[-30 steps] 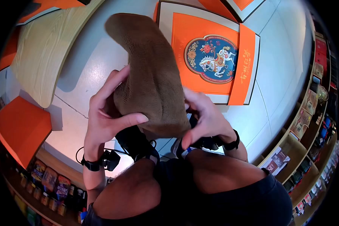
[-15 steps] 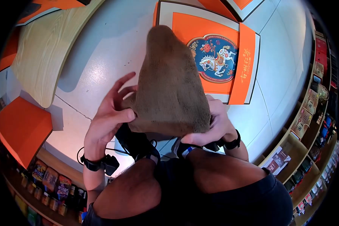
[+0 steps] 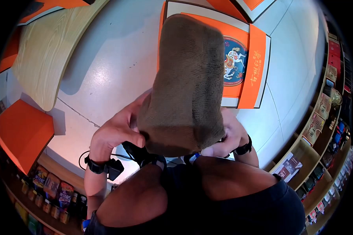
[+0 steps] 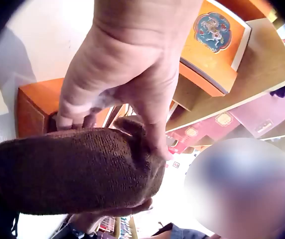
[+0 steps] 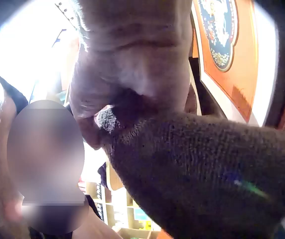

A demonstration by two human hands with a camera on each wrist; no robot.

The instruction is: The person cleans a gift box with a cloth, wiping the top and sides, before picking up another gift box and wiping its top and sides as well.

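Note:
A brown, ribbed terry towel (image 3: 184,86), folded into a thick block, is held up between my two hands over my knees. At its lower left corner, my left hand (image 3: 115,127) grips the edge, thumb toward me and fingers partly behind the cloth. My right hand (image 3: 229,135) pinches the lower right corner, its thumb along the bottom edge. In the left wrist view the towel (image 4: 77,174) lies across below the left hand (image 4: 127,64). In the right wrist view the right hand (image 5: 132,74) grips one end of the towel (image 5: 207,164), most fingers hidden.
Behind the towel, an orange gift box (image 3: 245,102) with a white horse emblem lies on the tiled floor (image 3: 102,70). A pale wooden board (image 3: 47,51) and an orange box (image 3: 23,133) are on the left. Stocked shelves (image 3: 313,156) line the right side.
The towel's top flopped to the upper left earlier, then narrowed to a peak; now it stands as a broad block, further right over the box. Both hands have shifted slightly lower with it.

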